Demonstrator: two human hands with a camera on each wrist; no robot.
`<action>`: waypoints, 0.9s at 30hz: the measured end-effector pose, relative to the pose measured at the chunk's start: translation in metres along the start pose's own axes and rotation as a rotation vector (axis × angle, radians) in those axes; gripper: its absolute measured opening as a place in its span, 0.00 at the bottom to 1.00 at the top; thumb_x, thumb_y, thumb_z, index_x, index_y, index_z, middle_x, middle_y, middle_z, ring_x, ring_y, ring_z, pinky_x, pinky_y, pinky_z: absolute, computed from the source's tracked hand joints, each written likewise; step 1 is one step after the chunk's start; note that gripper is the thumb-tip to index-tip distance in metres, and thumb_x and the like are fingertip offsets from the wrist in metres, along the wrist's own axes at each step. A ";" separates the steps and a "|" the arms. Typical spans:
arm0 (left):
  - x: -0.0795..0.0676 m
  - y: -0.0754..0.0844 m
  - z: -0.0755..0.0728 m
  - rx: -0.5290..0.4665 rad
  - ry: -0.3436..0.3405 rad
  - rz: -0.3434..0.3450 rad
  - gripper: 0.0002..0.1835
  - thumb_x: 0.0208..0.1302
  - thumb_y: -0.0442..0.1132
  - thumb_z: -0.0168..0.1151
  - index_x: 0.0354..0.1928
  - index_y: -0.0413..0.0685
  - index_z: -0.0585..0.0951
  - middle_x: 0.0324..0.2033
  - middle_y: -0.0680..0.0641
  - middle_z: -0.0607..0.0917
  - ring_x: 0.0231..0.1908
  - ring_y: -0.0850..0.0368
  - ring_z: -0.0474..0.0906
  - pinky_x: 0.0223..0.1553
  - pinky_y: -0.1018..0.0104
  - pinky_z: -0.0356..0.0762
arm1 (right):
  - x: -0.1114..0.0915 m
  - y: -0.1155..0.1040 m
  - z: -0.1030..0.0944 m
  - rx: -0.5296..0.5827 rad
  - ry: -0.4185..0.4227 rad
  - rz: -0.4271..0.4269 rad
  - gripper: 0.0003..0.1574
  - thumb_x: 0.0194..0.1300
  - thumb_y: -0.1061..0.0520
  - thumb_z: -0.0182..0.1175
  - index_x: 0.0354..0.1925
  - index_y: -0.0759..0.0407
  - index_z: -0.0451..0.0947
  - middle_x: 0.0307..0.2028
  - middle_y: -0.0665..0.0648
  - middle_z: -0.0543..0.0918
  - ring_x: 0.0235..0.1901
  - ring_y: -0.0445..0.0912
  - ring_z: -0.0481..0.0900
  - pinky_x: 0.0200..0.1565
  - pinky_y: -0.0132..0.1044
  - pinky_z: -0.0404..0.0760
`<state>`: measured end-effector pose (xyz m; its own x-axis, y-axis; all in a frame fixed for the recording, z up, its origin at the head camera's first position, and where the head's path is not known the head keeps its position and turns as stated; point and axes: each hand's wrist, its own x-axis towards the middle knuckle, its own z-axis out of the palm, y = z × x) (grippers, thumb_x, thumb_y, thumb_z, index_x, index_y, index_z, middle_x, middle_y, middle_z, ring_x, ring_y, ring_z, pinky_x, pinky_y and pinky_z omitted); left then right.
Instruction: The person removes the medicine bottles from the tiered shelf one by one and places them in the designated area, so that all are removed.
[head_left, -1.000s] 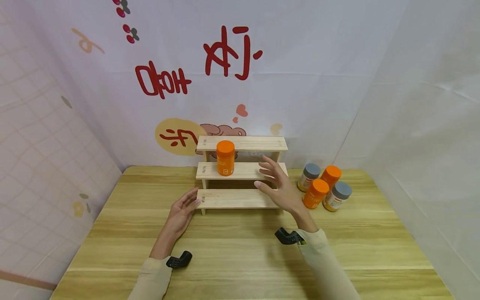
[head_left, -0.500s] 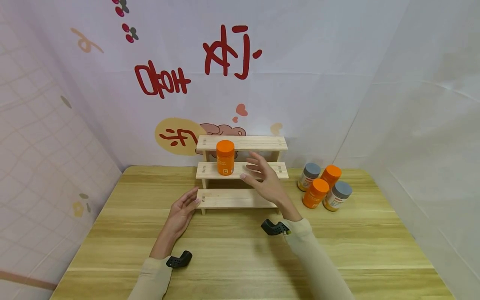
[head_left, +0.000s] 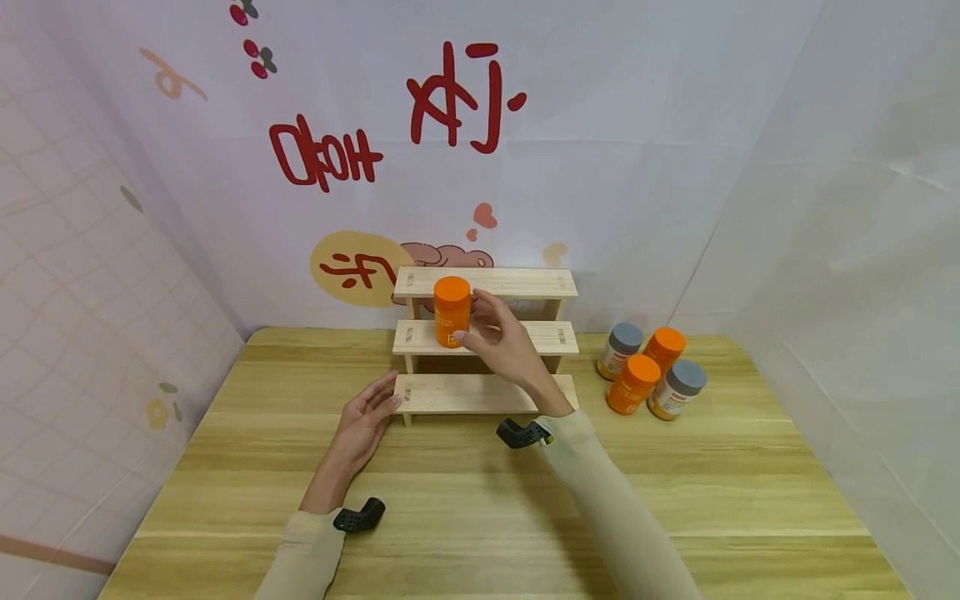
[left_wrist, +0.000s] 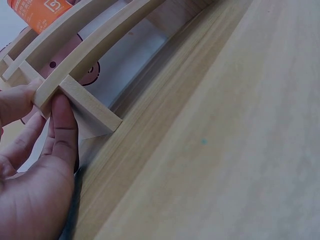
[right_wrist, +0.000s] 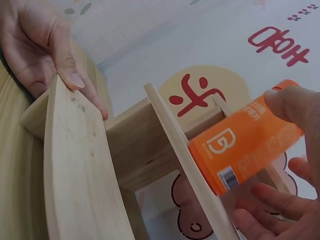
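A three-tier wooden display stand [head_left: 465,393] stands on the table against the back wall. On its middle tier an orange bottle [head_left: 452,315] with an orange lid is upright, left of centre. My left hand [head_left: 363,427] pinches the left end of the lowest tier; the left wrist view shows the thumb over the board [left_wrist: 55,82] and fingers beneath it. My right hand [head_left: 510,346] is at the bottle's right side, fingers spread and loosely bent. In the right wrist view its thumb overlaps the orange bottle [right_wrist: 245,142], and the other fingers are apart from it.
Right of the stand, several bottles cluster on the wooden table [head_left: 720,500]: orange-lidded ones [head_left: 633,383] and grey-lidded ones [head_left: 677,390]. A white printed cloth wall [head_left: 622,208] rises behind, with another side wall [head_left: 112,333] at left.
My right hand has moved left across the middle tier, from its right end to the orange bottle. My left hand and the bottles have stayed where they were.
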<state>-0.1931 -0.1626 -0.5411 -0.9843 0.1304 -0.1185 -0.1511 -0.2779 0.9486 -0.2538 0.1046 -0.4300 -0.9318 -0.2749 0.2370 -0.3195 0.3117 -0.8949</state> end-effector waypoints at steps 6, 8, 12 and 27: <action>0.001 0.000 -0.001 -0.014 -0.002 0.001 0.34 0.73 0.31 0.62 0.78 0.44 0.64 0.56 0.51 0.74 0.58 0.65 0.74 0.55 0.78 0.79 | 0.011 -0.005 0.008 -0.034 0.003 0.004 0.49 0.68 0.45 0.70 0.79 0.45 0.58 0.66 0.58 0.75 0.67 0.53 0.75 0.70 0.49 0.75; 0.001 0.000 -0.001 -0.011 -0.008 0.006 0.34 0.73 0.31 0.61 0.78 0.43 0.63 0.57 0.51 0.74 0.58 0.65 0.74 0.55 0.78 0.78 | 0.014 -0.007 0.011 -0.023 0.008 0.001 0.48 0.68 0.47 0.70 0.78 0.47 0.59 0.66 0.58 0.76 0.66 0.52 0.76 0.69 0.48 0.76; 0.001 -0.001 -0.001 -0.006 -0.013 0.013 0.34 0.73 0.31 0.61 0.78 0.43 0.63 0.57 0.51 0.73 0.58 0.64 0.74 0.55 0.77 0.78 | 0.017 -0.007 0.016 0.004 0.019 -0.013 0.45 0.68 0.50 0.69 0.77 0.49 0.61 0.63 0.59 0.77 0.63 0.53 0.78 0.66 0.47 0.79; 0.002 -0.001 -0.001 -0.007 -0.016 0.014 0.35 0.73 0.31 0.61 0.78 0.42 0.62 0.60 0.49 0.73 0.59 0.64 0.73 0.57 0.77 0.78 | 0.017 -0.010 0.021 -0.030 0.029 0.005 0.41 0.69 0.49 0.69 0.73 0.53 0.64 0.61 0.59 0.79 0.61 0.52 0.80 0.62 0.44 0.83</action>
<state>-0.1950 -0.1630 -0.5421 -0.9848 0.1414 -0.1010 -0.1383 -0.2860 0.9482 -0.2631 0.0774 -0.4254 -0.9378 -0.2473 0.2437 -0.3195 0.3398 -0.8846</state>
